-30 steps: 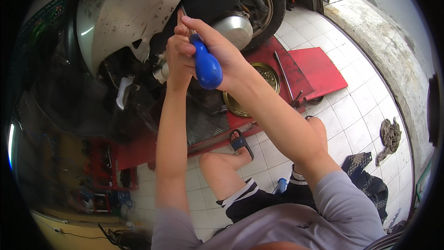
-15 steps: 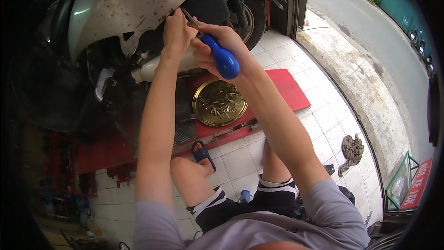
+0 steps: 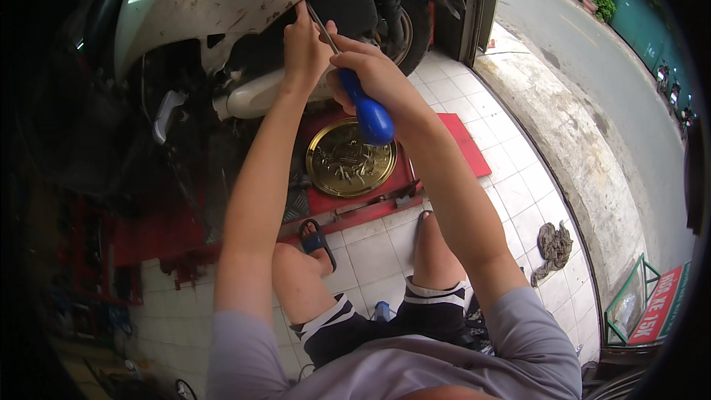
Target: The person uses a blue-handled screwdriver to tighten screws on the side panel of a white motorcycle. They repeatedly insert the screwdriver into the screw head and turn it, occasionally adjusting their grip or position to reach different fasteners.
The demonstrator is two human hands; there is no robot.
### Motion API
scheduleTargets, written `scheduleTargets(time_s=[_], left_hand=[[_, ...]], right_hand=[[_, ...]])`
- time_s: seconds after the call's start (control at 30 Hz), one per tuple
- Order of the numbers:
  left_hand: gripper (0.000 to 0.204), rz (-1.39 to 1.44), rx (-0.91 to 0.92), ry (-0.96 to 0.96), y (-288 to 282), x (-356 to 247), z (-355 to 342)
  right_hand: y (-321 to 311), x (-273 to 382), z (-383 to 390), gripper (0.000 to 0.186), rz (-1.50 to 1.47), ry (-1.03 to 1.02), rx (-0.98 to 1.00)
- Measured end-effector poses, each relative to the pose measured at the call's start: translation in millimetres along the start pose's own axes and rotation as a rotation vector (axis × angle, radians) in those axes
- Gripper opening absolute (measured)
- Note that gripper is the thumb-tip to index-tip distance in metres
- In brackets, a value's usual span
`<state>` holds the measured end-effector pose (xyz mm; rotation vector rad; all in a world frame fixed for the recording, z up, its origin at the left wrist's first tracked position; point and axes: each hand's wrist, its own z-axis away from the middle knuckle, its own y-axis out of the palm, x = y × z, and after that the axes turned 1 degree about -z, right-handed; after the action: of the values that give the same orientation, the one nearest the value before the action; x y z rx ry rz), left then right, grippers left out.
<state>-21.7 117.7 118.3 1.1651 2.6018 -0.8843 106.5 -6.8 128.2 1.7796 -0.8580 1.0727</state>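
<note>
In my right hand [image 3: 381,81] is a screwdriver with a bulbous blue handle [image 3: 370,115]; my fingers wrap round it. Its thin metal shaft [image 3: 324,28] slants up and left to the lower edge of a pale, dirt-spotted motorbike body panel [image 3: 215,0]. The tip is hidden at that edge. My left hand [image 3: 302,52] is raised beside the shaft, index finger stretched up against the panel's edge and thumb apart, close to the shaft. Its other fingers are partly hidden. Right behind the shaft sits a black box-shaped part [image 3: 348,9].
A round gold tray [image 3: 315,181] with several small screws stands on the red lift platform [image 3: 463,152]. Beyond my hands are a spring shock absorber [image 3: 389,0] and a wheel [image 3: 418,33]. A crumpled rag [image 3: 554,248] lies on white tiles at right, near a red sign [image 3: 659,304].
Both hands and the screwdriver appear slightly further right in view; the view itself has shifted a little. The screwdriver handle is tilted more upright, and the right-hand grip has turned slightly.
</note>
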Motion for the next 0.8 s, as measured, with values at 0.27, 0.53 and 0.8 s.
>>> scheduleTargets(time_s=[0.27, 0.53, 0.8], left_hand=[[0.027, -0.268, -0.091, 0.194, -3.4, 6.5, 70.3], [0.010, -0.382, 0.345, 0.245, 15.7, 93.1, 216.2], [0.014, -0.271, 0.453, -0.535, 3.1, 159.7, 263.0]], right_hand=[[-41.9, -31.5, 75.1, 0.055, 0.147, 0.040, 0.070], [-100.1, -119.5, 148.3, 0.059, -0.183, 0.539, 0.064], [-105.9, -180.7, 188.7, 0.071, -0.254, 0.621, -0.294]])
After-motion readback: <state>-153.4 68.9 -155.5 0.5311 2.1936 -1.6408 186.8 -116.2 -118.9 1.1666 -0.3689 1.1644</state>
